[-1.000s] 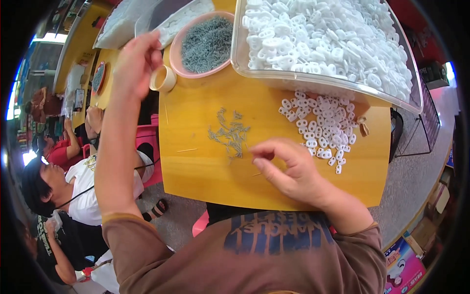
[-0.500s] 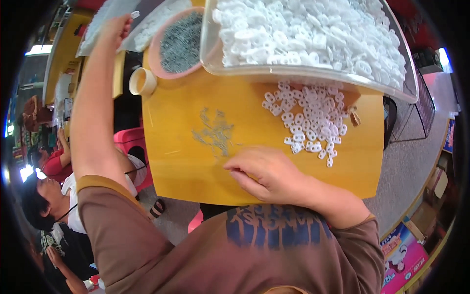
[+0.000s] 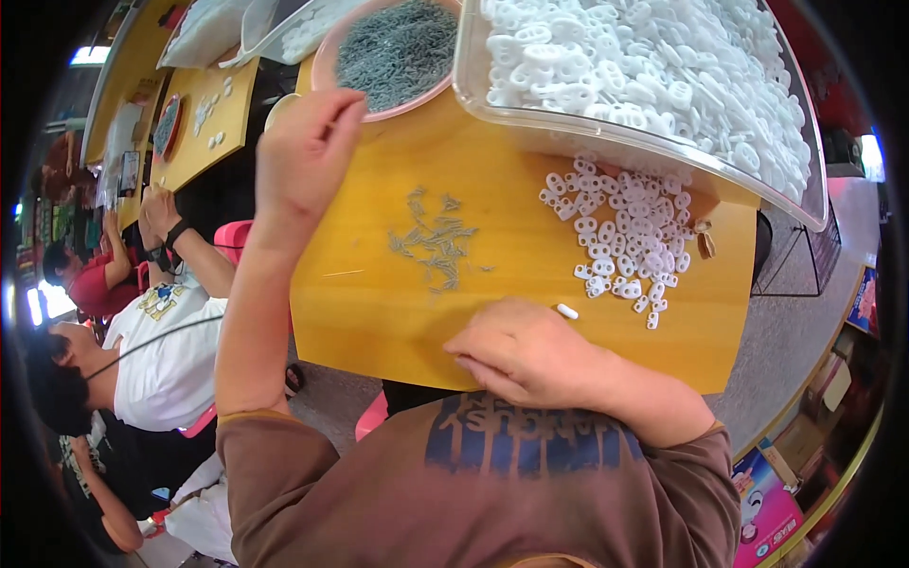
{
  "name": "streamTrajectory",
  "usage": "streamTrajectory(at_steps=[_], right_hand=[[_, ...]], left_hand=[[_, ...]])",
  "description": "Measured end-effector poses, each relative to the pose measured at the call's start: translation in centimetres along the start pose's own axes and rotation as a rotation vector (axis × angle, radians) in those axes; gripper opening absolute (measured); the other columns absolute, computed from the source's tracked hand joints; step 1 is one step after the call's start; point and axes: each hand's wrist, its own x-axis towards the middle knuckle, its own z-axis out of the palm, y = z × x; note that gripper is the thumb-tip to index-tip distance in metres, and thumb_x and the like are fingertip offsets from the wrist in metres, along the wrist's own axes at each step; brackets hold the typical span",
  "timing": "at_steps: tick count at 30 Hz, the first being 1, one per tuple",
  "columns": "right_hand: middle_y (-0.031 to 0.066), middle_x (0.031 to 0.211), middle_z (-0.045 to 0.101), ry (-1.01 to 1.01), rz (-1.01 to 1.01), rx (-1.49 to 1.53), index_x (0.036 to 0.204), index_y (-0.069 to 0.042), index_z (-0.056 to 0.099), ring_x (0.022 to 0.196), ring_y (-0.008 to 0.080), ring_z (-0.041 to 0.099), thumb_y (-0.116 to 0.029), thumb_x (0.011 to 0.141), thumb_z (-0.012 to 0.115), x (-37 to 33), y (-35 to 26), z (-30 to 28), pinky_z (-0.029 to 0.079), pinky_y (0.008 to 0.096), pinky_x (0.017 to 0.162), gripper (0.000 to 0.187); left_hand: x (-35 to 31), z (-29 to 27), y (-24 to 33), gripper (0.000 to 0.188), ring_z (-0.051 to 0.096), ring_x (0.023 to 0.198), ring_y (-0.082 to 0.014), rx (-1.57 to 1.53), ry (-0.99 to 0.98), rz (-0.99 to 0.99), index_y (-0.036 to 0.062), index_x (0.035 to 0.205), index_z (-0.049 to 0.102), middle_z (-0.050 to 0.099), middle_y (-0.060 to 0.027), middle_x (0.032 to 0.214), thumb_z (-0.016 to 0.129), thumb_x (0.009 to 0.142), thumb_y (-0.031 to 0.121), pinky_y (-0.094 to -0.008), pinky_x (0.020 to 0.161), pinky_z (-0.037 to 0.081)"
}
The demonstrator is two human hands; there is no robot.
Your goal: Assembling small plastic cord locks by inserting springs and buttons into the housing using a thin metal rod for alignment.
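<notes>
My left hand [image 3: 308, 156] is raised over the table's far left, beside the pink bowl [image 3: 325, 68] of small grey pins. Its fingers are curled and no piece shows at the fingertips. My right hand [image 3: 523, 352] rests closed near the table's front edge. Its fingertips are tucked under, so what they hold, if anything, is hidden. Just right of it lies a single white piece [image 3: 567, 310]. Loose grey pins [image 3: 443, 248] are scattered mid-table. To their right spreads a pile of small white two-holed plastic pieces [image 3: 630, 227].
A clear plastic bin [image 3: 606, 140] heaped with white pieces covers the far right of the yellow table [image 3: 379, 327]. A cream cup [image 3: 277, 112] is partly behind my left hand. A brown scrap [image 3: 706, 244] lies by the pile. Another person [image 3: 175, 317] sits at left.
My left hand has come back from the far left toward the table, and the white piece in its fingers no longer shows. A white piece now shows beside my right hand. The view has shifted slightly.
</notes>
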Motion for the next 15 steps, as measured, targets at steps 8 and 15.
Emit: streamTrajectory(at_steps=[8, 15], right_hand=[[0.0099, 0.071, 0.055, 0.007, -0.006, -0.046, 0.085, -0.005, 0.054, 0.068, 0.0282, 0.055, -0.006, 0.072, 0.059, 0.2, 0.9, 0.1, 0.043, 0.0378, 0.059, 0.014], [0.0098, 0.07, 0.054, -0.05, -0.072, -0.039, 0.083, -0.003, 0.054, 0.066, 0.0272, 0.055, -0.004, 0.07, 0.059, 0.1, 0.5, 0.1, 0.043, 0.037, 0.058, 0.015]], left_hand=[[4.3, 3.6, -5.5, 0.02, 0.055, 0.086, -0.0279, 0.352, -0.075, 0.166, 0.0065, 0.09, 0.061, 0.057, -0.0093, 0.089, 0.055, 0.078, 0.021, -0.0355, 0.073, 0.045], [5.4, 5.0, -5.6, 0.015, 0.054, 0.085, -0.0263, 0.464, -0.15, 0.177, 0.0107, 0.085, 0.06, 0.057, -0.0072, 0.086, 0.055, 0.077, 0.022, -0.0365, 0.072, 0.045]])
